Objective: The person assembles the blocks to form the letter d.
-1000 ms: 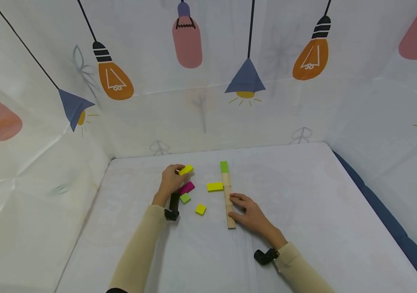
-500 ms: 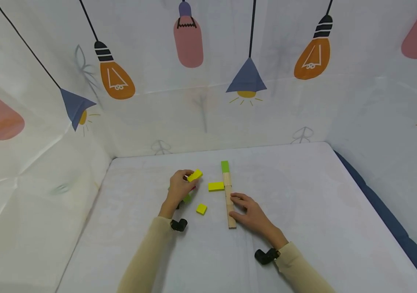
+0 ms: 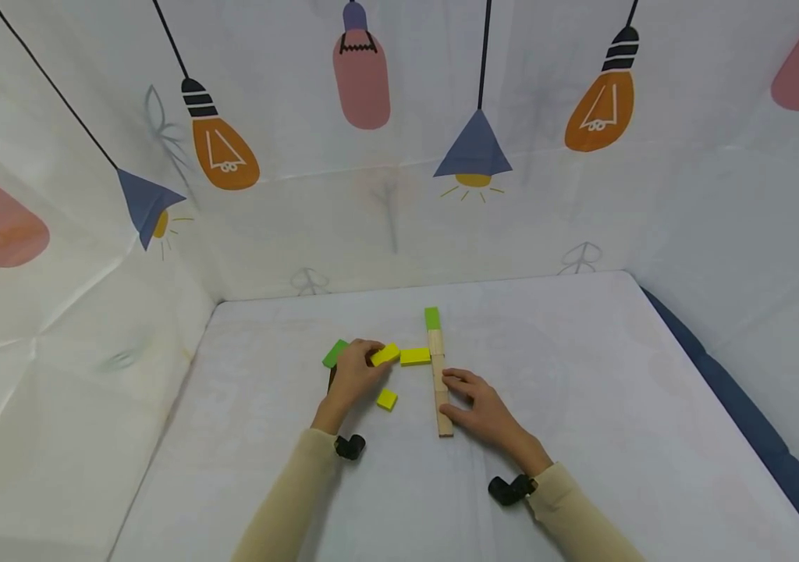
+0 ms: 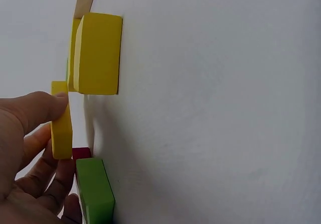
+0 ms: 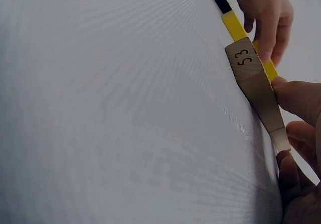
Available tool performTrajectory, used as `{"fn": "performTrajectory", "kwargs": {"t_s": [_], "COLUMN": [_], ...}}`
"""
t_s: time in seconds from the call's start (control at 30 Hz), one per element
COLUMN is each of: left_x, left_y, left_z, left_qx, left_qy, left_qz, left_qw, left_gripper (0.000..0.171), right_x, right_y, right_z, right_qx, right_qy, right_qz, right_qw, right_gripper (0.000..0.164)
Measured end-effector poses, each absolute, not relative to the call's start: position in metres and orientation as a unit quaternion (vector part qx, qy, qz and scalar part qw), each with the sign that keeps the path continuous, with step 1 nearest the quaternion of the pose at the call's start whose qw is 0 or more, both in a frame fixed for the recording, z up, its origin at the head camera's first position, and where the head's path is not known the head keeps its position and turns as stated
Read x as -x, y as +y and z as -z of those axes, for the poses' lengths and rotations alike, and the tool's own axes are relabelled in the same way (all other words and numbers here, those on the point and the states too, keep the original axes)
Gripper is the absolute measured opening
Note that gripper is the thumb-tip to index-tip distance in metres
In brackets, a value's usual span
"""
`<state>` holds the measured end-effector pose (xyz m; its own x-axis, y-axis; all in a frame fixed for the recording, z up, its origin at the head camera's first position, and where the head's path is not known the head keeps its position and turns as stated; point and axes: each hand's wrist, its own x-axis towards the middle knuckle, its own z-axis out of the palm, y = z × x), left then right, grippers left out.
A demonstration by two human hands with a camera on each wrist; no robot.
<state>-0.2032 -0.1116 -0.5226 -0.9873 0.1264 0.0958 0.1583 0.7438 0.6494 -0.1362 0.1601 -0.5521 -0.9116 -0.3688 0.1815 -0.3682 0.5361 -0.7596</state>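
Note:
My left hand (image 3: pixel 352 381) pinches a yellow wooden block (image 3: pixel 385 355) between thumb and fingers, its end close to another yellow block (image 3: pixel 415 357). That second block lies crosswise, its right end against a straight row of plain wooden blocks (image 3: pixel 438 375). A green block (image 3: pixel 431 318) tops the row at its far end. My right hand (image 3: pixel 487 414) rests to the right of the row, thumb and fingertips against its side. In the right wrist view, the nearest plain block (image 5: pixel 256 78) carries an engraved "53". Between the hands lies a short yellow block (image 3: pixel 387 400).
Left of my left hand lies a green block (image 3: pixel 335 353). A magenta block (image 4: pixel 81 153) and a green one (image 4: pixel 95 191) show beside the left fingers in the left wrist view. White cloth covers the table (image 3: pixel 582 375); a lamp-printed sheet (image 3: pixel 399 211) hangs behind it.
My left hand has carried the yellow block right and nearer, up to the end of the crosswise yellow block. The right hand stays in place against the row.

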Motion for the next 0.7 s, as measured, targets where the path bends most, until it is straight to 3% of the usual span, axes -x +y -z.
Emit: {"fn": "performTrajectory", "kwargs": {"t_s": [0.7], "left_x": [0.195], "left_y": [-0.126], "left_z": [0.520], "left_qx": [0.072], "left_qy": [-0.932], "left_qz": [0.355], "left_qw": [0.020], "left_gripper": [0.034], "right_x": [0.136], "right_y": [0.161], "right_z": [0.549], "right_qx": [0.209], "right_qy": [0.877], "right_qz": [0.433], "right_qw": [0.003], "right_gripper": [0.058]}}
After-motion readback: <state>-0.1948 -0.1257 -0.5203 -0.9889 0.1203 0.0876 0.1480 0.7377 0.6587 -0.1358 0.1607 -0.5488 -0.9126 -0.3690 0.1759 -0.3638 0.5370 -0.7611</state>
